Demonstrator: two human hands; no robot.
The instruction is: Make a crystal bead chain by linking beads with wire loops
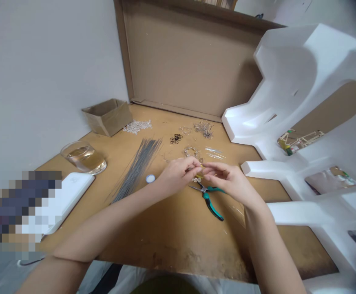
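Observation:
My left hand (180, 173) and my right hand (228, 179) meet above the middle of the table. Between their fingertips is a small yellow piece (200, 174), too covered by fingers to name. Both hands are closed on it in a pinch. Clear round beads (197, 180) show just under the fingertips; whether they join the yellow piece I cannot tell. Below the right hand lie pliers (207, 196) with teal and black handles spread apart. A ring of clear beads on wire (191, 152) rests just beyond the hands.
Left of my hands lies a bundle of grey wires (138, 169), near a small white-and-blue disc (150, 178). A glass of amber liquid (84, 158), a white power bank (70, 196) and a cardboard box (108, 118) stand leftward. White foam (275, 169) borders the right.

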